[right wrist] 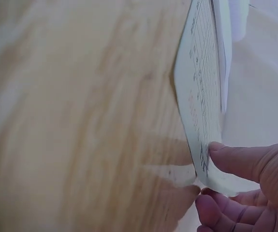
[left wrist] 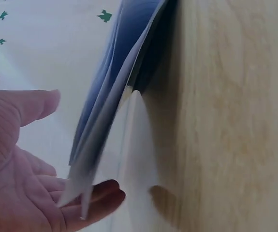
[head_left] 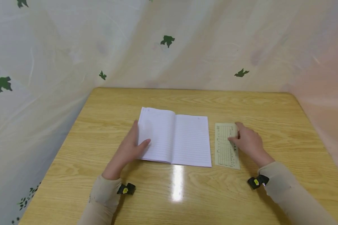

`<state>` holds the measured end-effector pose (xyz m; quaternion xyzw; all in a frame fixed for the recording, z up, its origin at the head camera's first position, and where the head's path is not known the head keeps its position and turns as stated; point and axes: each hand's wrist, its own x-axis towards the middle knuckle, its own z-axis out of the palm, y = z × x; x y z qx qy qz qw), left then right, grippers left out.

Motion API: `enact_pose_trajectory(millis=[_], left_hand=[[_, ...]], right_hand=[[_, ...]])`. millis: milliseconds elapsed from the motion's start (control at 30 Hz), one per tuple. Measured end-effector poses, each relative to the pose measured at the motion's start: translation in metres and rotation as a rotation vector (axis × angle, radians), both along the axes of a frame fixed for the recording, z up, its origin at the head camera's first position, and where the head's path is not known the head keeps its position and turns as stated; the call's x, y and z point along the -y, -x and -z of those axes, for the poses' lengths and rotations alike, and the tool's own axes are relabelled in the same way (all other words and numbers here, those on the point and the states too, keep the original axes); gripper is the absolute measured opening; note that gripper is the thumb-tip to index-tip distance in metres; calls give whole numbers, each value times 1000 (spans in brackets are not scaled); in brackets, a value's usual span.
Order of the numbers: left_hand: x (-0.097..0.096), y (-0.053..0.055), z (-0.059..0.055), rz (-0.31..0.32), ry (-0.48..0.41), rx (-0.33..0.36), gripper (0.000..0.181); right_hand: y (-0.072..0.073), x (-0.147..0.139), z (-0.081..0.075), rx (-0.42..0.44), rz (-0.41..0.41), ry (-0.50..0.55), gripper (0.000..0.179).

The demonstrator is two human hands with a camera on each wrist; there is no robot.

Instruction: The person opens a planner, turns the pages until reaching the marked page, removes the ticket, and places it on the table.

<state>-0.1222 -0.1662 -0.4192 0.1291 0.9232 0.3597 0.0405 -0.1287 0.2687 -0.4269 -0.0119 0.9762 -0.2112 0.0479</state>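
An open lined notebook [head_left: 191, 140] lies in the middle of the table. My left hand [head_left: 128, 148] is at its left edge, with the thumb over the page and apart from the paper. In the left wrist view, the fingers of this hand [left wrist: 27, 188] reach under the loose edges of the pages [left wrist: 100, 121]. To the right of the notebook is a pale yellow-green printed slip [head_left: 223, 150] with a ruled grid. My right hand [head_left: 250, 140] pinches its right edge near the top. The right wrist view shows the thumb on the printed face of the slip [right wrist: 197, 96] and fingers beneath, the edge slightly bent.
The light wooden table [head_left: 284, 131] extends on all sides of the papers. Behind it hangs a pale curtain [head_left: 202, 47] with green leaf-like and bird-like shapes. A bright reflection falls on the wood in front of the notebook. Each wrist wears a small black device.
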Motion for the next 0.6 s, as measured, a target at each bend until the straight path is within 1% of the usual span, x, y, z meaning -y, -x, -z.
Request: enact_pose_trajectory(millis=[100, 200, 267, 367, 433, 500, 600], left_hand=[[-1, 1, -6, -33, -83, -9, 88], [-4, 0, -12, -31, -172, -22, 84], [-7, -1, -16, 1, -254, -43, 81], [-14, -2, -20, 69, -368, -85, 76], [-19, -3, -24, 119, -426, -91, 74], [-26, -5, -29, 170, -466, -88, 75], [-36, -8, -34, 246, -503, -74, 78]], right_hand=[[-1, -1, -3, -14, 14, -15, 84], [-4, -1, -5, -16, 26, -17, 88], [-6, -2, -7, -18, 29, -7, 88], [-10, -2, -9, -35, 27, 11, 86], [-12, -2, -10, -55, 25, 19, 83], [-14, -2, -11, -72, 25, 22, 81], [-17, -1, -13, -90, 25, 24, 78]])
